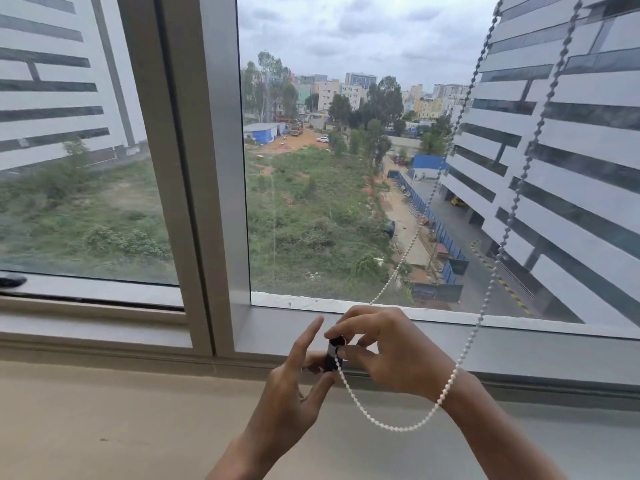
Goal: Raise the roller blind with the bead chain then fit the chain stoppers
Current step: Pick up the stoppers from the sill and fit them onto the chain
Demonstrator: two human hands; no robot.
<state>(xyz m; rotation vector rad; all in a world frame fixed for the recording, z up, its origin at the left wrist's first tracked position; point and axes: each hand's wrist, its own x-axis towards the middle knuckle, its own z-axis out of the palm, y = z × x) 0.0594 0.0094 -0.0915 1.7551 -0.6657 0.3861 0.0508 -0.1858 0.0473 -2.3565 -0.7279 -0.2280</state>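
The window (346, 150) is filling most of the view, its glass uncovered as far as can be seen, so the blind is probably raised already — the blind itself is lying out of sight. The pale sill (104, 410) is running beneath. The white bead chain (530, 157) is hanging in two strands at the right and looping slackly under the right wrist; it looks light, limp and slippery, best pinched bead by bead close to the fitting. The right hand (388, 351) is curling partly closed, fingertips pressing a small black chain stopper (333, 355) — rigid, tiny, easy to drop. The left hand (294, 389) is steadying it from below, forefinger extended.
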